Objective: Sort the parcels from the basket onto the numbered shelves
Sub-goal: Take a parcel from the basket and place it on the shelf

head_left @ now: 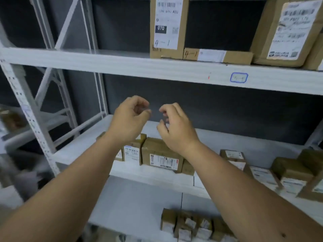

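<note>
Both hands (153,123) raised, loosely curled

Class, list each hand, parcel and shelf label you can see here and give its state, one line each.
left hand: raised, fingers loosely curled, holding nothing
right hand: raised, fingers loosely curled, holding nothing
tall parcel marked 4-1: upright on upper shelf
flat parcel marked 4-1: lying flat beside it
blue-outlined shelf label: stuck on shelf edge, writing unreadable
</note>
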